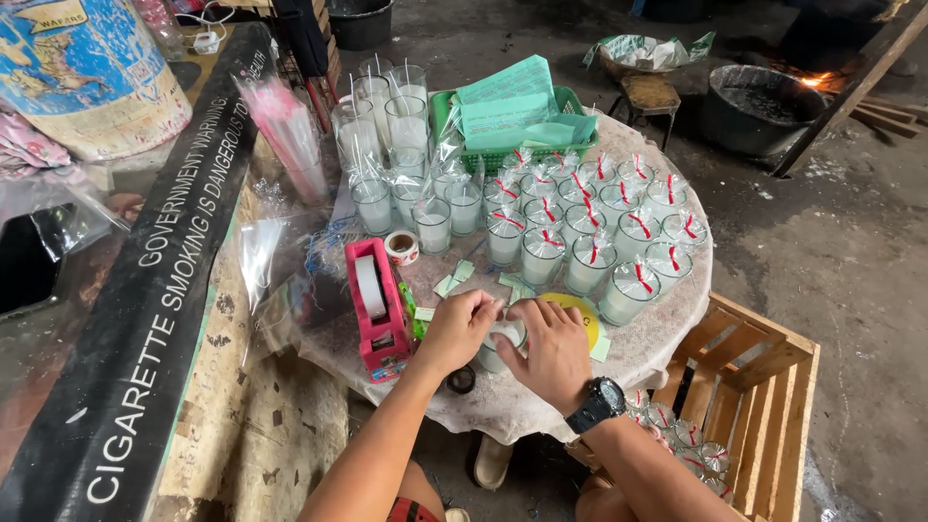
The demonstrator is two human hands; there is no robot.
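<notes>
Both of my hands close around one white glass candle (505, 337) at the near edge of a small round cloth-covered table (667, 333). My left hand (457, 329) pinches at its top from the left. My right hand (549, 350), with a black wristwatch, wraps it from the right. A pink tape dispenser (379, 307) stands just left of my left hand. Beyond my hands stand several wrapped glass candles with red ties (590, 227) and several unwrapped ones (391, 145). Small green paper labels (452, 280) lie loose on the cloth.
A green basket (568, 101) with green papers sits at the table's far side. A wooden crate (764, 406) at lower right holds more wrapped candles. A long black board (155, 290) lies to the left. A dark tub (759, 106) and a small fire are at the far right.
</notes>
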